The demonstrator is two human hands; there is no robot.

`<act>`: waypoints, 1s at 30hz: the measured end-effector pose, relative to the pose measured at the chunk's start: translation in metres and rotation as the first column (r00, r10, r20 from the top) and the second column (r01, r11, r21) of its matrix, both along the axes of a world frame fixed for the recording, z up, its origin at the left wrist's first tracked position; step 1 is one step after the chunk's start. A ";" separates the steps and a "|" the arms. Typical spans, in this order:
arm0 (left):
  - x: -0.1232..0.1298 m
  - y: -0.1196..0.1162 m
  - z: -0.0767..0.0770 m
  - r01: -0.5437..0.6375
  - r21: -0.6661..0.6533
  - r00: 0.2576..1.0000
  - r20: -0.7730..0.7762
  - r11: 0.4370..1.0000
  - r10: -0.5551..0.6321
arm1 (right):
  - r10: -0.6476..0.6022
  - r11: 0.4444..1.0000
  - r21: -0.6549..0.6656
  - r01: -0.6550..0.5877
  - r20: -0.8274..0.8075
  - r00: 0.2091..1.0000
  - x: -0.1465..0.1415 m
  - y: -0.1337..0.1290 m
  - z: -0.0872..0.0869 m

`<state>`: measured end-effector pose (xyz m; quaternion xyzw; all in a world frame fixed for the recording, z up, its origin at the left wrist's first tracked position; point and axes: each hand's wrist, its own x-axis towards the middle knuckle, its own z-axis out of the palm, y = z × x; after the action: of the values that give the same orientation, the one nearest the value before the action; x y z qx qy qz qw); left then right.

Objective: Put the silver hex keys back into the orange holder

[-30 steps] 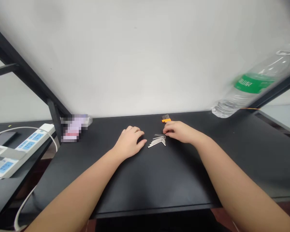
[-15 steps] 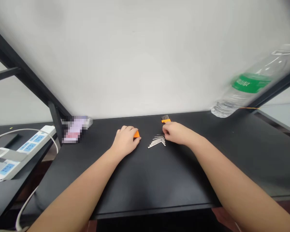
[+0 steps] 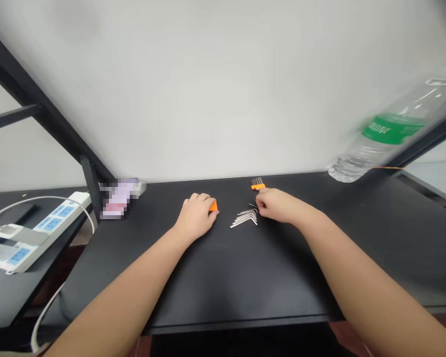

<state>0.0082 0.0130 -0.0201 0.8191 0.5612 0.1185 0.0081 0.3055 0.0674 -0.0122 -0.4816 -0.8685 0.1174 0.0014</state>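
Note:
My left hand (image 3: 196,214) rests on the black table, closed round an orange plastic piece (image 3: 213,205) whose right end shows past the fingers. In my right hand (image 3: 277,204), the thumb and forefinger pinch a thin hex key (image 3: 253,205), its short tip poking out to the left. Several silver L-shaped hex keys (image 3: 244,218) lie nested in a row by size, just left of and below that hand. Behind it sits an orange holder (image 3: 258,187) with several metal shafts standing out of its far side; my hand hides part of it.
A large clear bottle with a green label (image 3: 392,130) leans at the back right. On the left are a blurred-out packet (image 3: 118,198), a white power strip (image 3: 48,230) with a cable, and a black metal frame (image 3: 55,116). A pale wall (image 3: 223,89) bounds the back.
My right hand has drawn the thinnest hex key slightly up and away from the row. My left hand keeps its grip on the orange piece. The whole view has shifted a little.

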 end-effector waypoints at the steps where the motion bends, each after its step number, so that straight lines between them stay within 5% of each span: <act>1: 0.000 0.000 0.000 0.001 -0.001 1.000 0.004 1.000 -0.001 | -0.014 1.000 0.011 0.014 0.026 1.000 -0.002 -0.001 0.001; 5: 0.000 0.001 -0.001 0.005 -0.004 1.000 0.011 1.000 -0.005 | -0.080 0.996 0.054 0.078 0.036 0.996 -0.003 -0.006 0.005; 10: -0.001 0.002 -0.004 0.019 0.015 0.999 0.026 1.000 -0.019 | -0.142 0.990 -0.034 0.138 -0.172 0.975 0.006 -0.004 0.000; 19: 0.001 0.003 -0.009 -0.058 -0.003 0.998 0.029 0.998 0.058 | 0.057 0.998 -0.016 -0.065 -0.318 0.946 0.006 0.006 -0.014; 30: -0.002 0.008 -0.008 -0.077 -0.048 0.992 0.094 0.996 0.082 | 0.103 0.980 -0.138 -0.145 -0.271 0.957 -0.007 -0.018 0.000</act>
<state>0.0062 0.0213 -0.0283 0.7891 0.5948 0.1455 0.0487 0.2980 0.0489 -0.0119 -0.4049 -0.8773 0.2476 0.0711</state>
